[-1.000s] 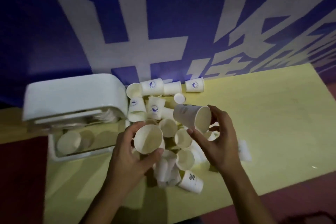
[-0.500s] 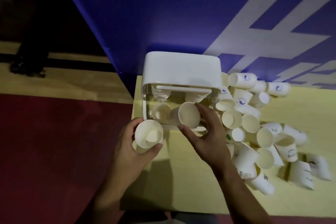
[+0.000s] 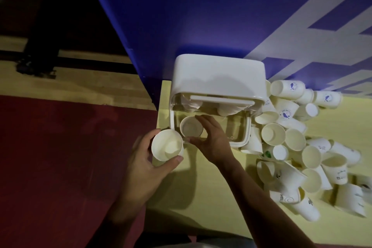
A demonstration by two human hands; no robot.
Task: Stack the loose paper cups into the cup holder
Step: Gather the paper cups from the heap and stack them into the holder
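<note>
Right hand: the right hand reaches into the left end of the cup holder. Its fingers and thumb curve round the rim of the placed cup.
Left hand: the left hand grips the held cup between curled fingers and thumb, just outside the holder's near-left corner.
Key relation: the slot lies just far and right of the held cup, and the right hand with its cup is in it. The left hand is next in line but must wait for that hand to clear.
Long axis: both cups stand mouth up toward the camera, and the held cup tilts slightly.
Loose cups: the loose cups lie heaped on the yellow surface, right of the holder and well apart from both hands.
Judgement: the right hand is seating its cup, and the left cup probably nests into it.
Change: a second ago both hands held their cups over the heap. Half a second ago the right hand's cup was beside another cup in the holder. Now it sits further left, and only one mouth shows there.
</note>
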